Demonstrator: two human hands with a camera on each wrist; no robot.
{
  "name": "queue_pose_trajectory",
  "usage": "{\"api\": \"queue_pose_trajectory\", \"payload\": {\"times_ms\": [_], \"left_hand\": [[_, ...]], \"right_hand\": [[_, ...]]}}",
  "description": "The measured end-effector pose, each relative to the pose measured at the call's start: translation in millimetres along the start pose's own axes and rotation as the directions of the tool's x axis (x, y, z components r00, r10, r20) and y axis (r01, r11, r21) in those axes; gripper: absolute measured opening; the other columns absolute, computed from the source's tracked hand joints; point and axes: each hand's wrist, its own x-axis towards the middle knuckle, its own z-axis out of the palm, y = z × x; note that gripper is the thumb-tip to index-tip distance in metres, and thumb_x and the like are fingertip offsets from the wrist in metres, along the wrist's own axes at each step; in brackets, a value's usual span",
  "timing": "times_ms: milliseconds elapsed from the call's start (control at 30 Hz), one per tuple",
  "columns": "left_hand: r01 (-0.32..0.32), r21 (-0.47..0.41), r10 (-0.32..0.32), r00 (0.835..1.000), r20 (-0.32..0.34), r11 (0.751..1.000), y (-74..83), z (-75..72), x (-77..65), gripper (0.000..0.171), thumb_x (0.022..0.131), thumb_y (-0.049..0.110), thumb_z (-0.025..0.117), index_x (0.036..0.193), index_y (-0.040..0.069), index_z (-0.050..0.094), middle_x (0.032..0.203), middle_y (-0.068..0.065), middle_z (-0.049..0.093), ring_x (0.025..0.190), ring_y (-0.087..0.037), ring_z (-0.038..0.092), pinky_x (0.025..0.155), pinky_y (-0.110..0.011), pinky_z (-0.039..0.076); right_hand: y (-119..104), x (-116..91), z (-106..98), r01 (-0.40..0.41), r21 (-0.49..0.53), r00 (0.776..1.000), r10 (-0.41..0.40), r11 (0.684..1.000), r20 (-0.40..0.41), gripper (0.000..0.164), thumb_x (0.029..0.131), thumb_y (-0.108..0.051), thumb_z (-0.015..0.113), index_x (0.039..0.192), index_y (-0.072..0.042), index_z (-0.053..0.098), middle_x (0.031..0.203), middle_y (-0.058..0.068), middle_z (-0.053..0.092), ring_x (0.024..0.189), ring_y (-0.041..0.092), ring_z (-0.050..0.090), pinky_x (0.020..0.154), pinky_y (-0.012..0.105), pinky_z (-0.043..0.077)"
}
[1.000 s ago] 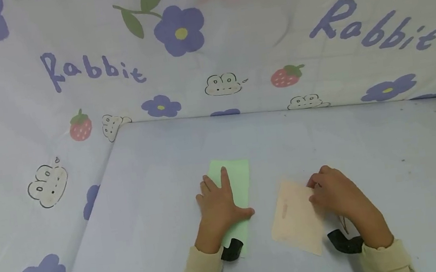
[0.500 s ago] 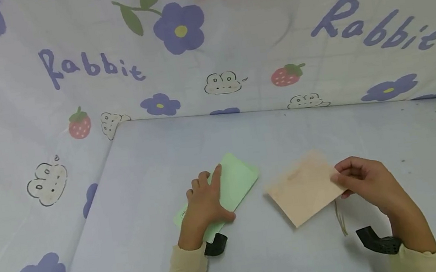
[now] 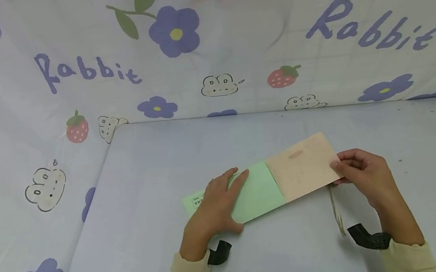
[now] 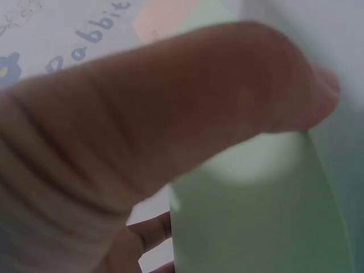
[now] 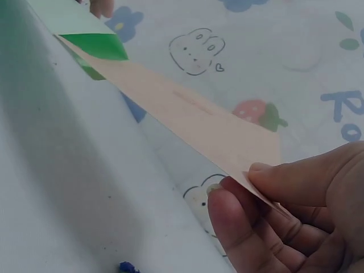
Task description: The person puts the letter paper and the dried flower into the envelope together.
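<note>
My left hand point(image 3: 218, 202) holds a pale green paper envelope point(image 3: 260, 190) by its edges, thumb along the near edge and fingers over the far one. Small print shows at the envelope's left end. From its right end a peach card point(image 3: 302, 166) sticks out. In the right wrist view the envelope's mouth point(image 5: 94, 46) gapes, darker green inside, with the card's far end at it. My right hand point(image 3: 365, 171) pinches the card's right edge between thumb and fingers. A thin beige string point(image 3: 336, 212) hangs below that grip.
A pale table top point(image 3: 154, 153) lies under both hands. Behind and to the left hangs a printed cloth point(image 3: 228, 29) with flowers and rabbits. Black curved pieces sit at the left wrist point(image 3: 219, 252) and right wrist point(image 3: 367, 236).
The green envelope has turned from upright to nearly level, its open end to the right. My right hand lifted the peach card and brought its left end to the envelope's mouth.
</note>
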Motion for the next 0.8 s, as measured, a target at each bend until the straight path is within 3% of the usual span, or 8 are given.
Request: {"api": "queue_pose_trajectory", "payload": {"times_ms": [133,300,633,800], "left_hand": [[-0.049,-0.003,0.049,0.999,-0.002,0.999,3.8,-0.6,-0.3,0.123,0.056,0.021,0.093,0.159,0.016,0.025,0.159,-0.015,0.026,0.141,-0.033,0.032,0.113,-0.055,0.028],[-0.060,-0.022,0.061,0.998,0.013,0.998,4.8,-1.6,0.2,0.123,0.059,0.022,0.092,0.160,0.016,0.023,0.160,-0.014,0.025,0.144,-0.028,0.028,0.114,-0.052,0.027],[-0.049,-0.038,0.049,0.999,0.002,0.998,5.2,1.4,0.6,0.121,0.061,0.025,0.093,0.160,0.016,0.024,0.159,-0.015,0.025,0.143,-0.032,0.029,0.114,-0.050,0.026],[-0.041,-0.028,0.041,0.999,-0.008,0.999,5.0,2.9,0.5,0.118,0.062,0.027,0.093,0.159,0.016,0.027,0.158,-0.015,0.027,0.142,-0.033,0.029,0.114,-0.050,0.026]], "right_hand": [[2,1,0,0.000,0.000,1.000,0.000,1.000,-0.027,0.035,0.096,-0.014,0.069,0.117,0.012,0.060,0.084,-0.005,0.068,0.069,0.012,0.067,0.064,0.027,0.058],[2,1,1,0.010,0.012,0.999,-0.009,1.000,-0.051,0.034,0.095,-0.012,0.069,0.116,0.013,0.061,0.083,-0.006,0.067,0.068,0.011,0.067,0.063,0.026,0.058],[4,0,30,0.087,0.068,0.994,-0.091,0.994,0.060,0.035,0.093,-0.008,0.071,0.122,0.008,0.060,0.086,0.003,0.071,0.070,0.014,0.070,0.063,0.031,0.059],[3,-3,47,0.097,0.028,0.992,-0.099,0.995,0.077,0.030,0.094,-0.012,0.071,0.117,0.006,0.063,0.089,0.014,0.072,0.070,0.015,0.069,0.062,0.031,0.059]]}}
